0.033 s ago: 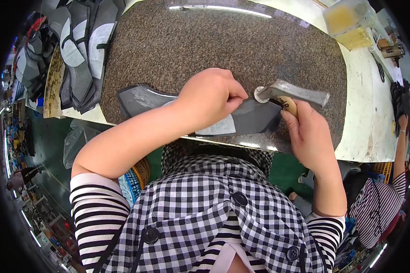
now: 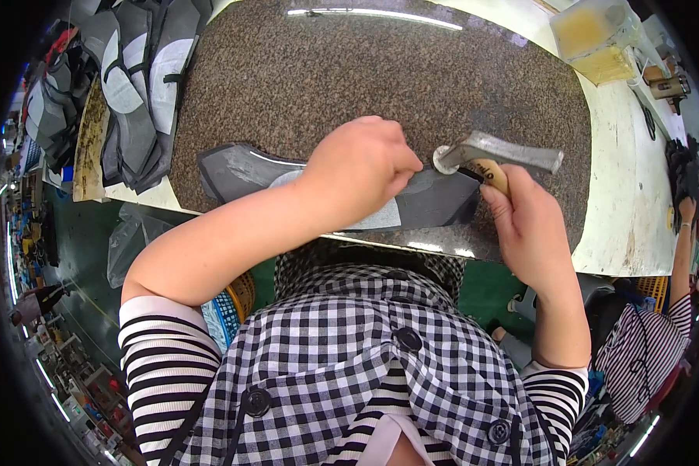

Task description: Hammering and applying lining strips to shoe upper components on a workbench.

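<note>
A curved dark grey piece of sheet material (image 2: pixel 443 200) with a whitish patch lies along the near edge of the stone slab. Over its middle is my left hand (image 2: pixel 363 167), fingers curled and closed at the piece's far edge; its fingertips are partly hidden. My right hand (image 2: pixel 530 221) is wrapped round the wooden handle of a hammer (image 2: pixel 512 151). The hammer's round face is by the piece's far edge, just right of my left fingertips. Whether that face touches the piece I cannot tell.
The speckled brown slab (image 2: pixel 326 78) rests on a whitish table (image 2: pixel 627 186). Similar dark pieces (image 2: pixel 136 93) are heaped at the left. A clear container (image 2: pixel 598 39) stands at the far right. Beyond the table's right end, a co-worker's arm (image 2: pixel 681 256) reaches toward dark gloves (image 2: pixel 682 175).
My left hand has turned slightly, and the dark piece has shifted a little to the left. The hammer has moved very slightly in my right hand.
</note>
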